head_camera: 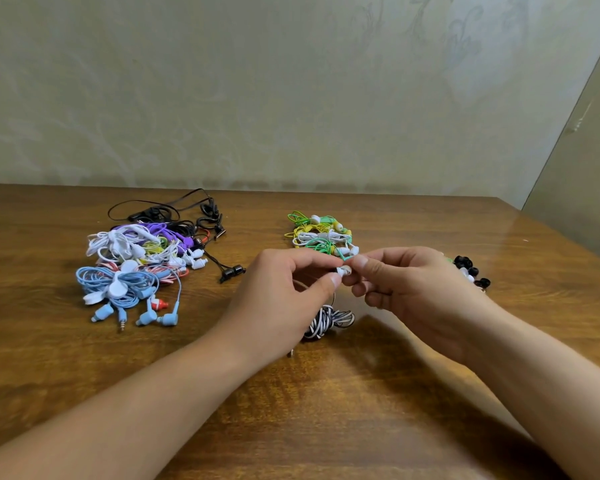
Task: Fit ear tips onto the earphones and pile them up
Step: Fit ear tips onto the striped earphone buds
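Head view: only one view is supplied; everything below is read from it.
Left hand [284, 299]: raised over the wooden table [326, 410]; a small white earbud [343, 270] is pinched between thumb and forefinger.
Right hand [406, 289]: raised opposite the left; its fingertips are closed on the same earbud from the other side. Whether an ear tip is pinched there cannot be told.
Black-and-white cable bundle [328, 322]: seen coiled just below the two hands, partly hidden by the left hand.
Mixed earphone pile [136, 261]: spread at table left; blue, white, purple, red and black sets are tangled together.
Green, yellow and white earphone pile [321, 237]: laid just behind the hands.
Loose ear tips [470, 270]: black and white, clustered behind the right wrist.
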